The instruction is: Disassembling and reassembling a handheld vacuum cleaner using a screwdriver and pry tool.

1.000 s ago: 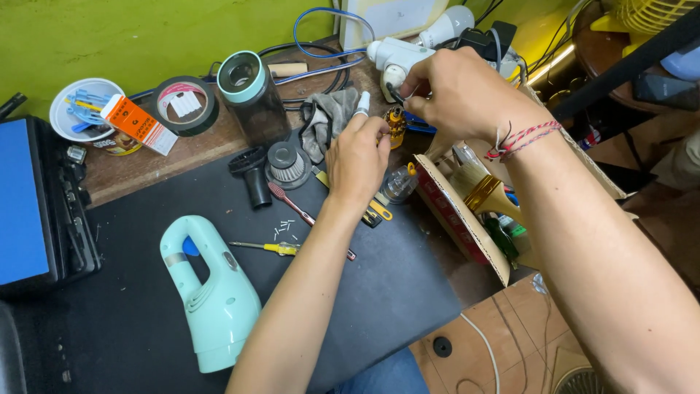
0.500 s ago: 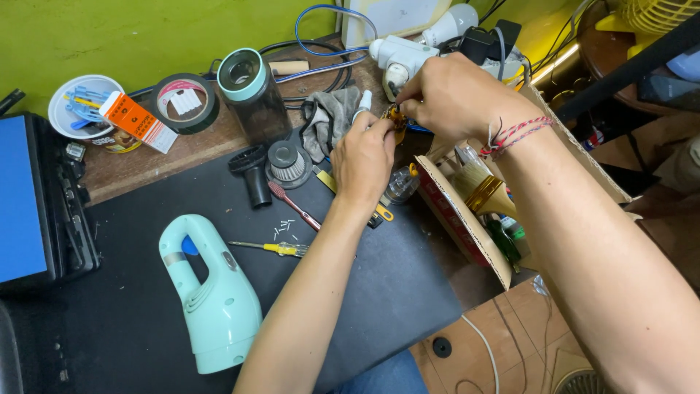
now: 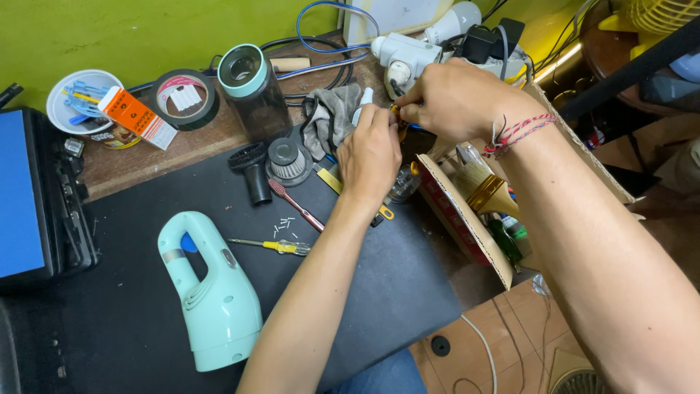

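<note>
My left hand (image 3: 370,149) is closed around a small white bottle (image 3: 364,113), whose tip pokes up above my knuckles. My right hand (image 3: 456,98) is pinched narrow, thumb and forefinger gripping a tiny orange-brown part (image 3: 397,117) just beside the bottle's tip; most of that part is hidden by my fingers, so I cannot tell what it is. Both hands meet at the far edge of the black mat (image 3: 182,292), over a crumpled grey rag (image 3: 328,120) and just in front of a white power strip (image 3: 405,55).

On the mat near my left forearm lie a mint-green handheld vacuum (image 3: 211,299), a yellow-handled screwdriver (image 3: 273,246), a red toothbrush (image 3: 295,206) and a few small white screws (image 3: 283,228). Further back stand a dark dust cup (image 3: 255,91) with a mint rim, a roll of black tape (image 3: 186,98) and an orange box (image 3: 137,117). Under my right wrist an open cardboard box (image 3: 467,226) holds a paintbrush (image 3: 485,186).
</note>
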